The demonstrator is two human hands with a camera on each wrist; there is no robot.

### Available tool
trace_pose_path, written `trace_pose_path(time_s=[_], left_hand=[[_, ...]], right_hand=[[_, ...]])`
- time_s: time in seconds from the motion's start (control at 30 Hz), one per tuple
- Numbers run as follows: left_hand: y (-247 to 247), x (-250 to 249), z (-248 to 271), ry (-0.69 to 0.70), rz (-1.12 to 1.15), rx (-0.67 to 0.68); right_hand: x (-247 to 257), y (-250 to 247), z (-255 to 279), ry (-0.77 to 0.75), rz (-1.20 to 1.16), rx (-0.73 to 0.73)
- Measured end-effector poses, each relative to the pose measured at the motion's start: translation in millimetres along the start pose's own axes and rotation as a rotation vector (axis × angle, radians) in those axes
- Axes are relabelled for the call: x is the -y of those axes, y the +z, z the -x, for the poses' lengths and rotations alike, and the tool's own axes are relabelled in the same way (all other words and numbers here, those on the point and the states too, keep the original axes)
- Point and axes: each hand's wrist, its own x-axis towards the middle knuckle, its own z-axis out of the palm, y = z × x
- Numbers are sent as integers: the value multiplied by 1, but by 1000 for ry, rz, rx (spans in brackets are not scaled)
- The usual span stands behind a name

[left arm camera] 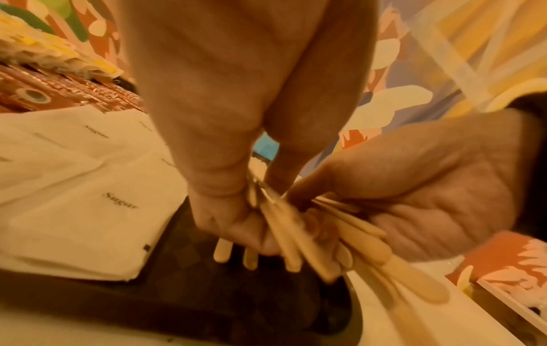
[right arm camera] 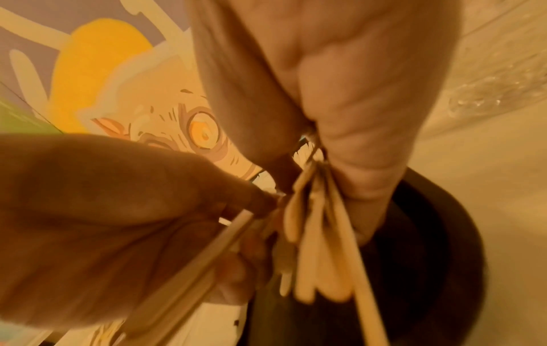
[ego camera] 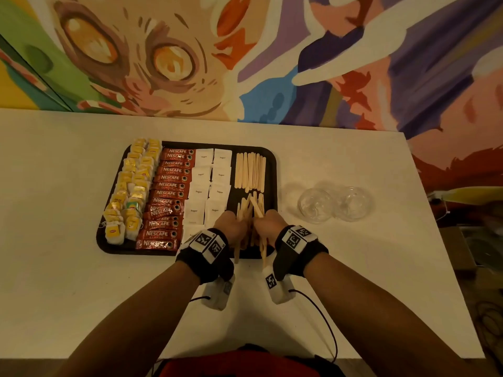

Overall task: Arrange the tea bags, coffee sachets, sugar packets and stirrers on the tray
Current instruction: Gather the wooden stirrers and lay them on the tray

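Both hands are bunched around a messy fan of flat wooden stirrers (ego camera: 251,213) over the near right corner of the black rectangular tray (ego camera: 273,170). The left hand (ego camera: 231,227) has its fingers curled round one clump, and the right hand (ego camera: 268,224) is curled round another. A tidy row of stirrers (ego camera: 250,171) already lies at the far right, beside the white paper sugar packets (ego camera: 208,183), red coffee sachets (ego camera: 170,186) and yellow tea bags (ego camera: 133,189). My worry: the sticks are splayed, so loosening the grip could scatter them onto the table or across that neat row.
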Motion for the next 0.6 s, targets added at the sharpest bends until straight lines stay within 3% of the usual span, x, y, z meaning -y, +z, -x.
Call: trace_pose_path(time_s=[0.23, 0.5, 0.6], left_hand=[[5, 4, 1, 62, -210, -132], [13, 7, 5, 214, -212, -290], [14, 12, 10, 267, -232, -273]], right_hand=[[-2, -2, 0, -60, 117, -44], [-2, 2, 5, -116, 97, -124], [-4, 1, 8, -150, 58, -136]])
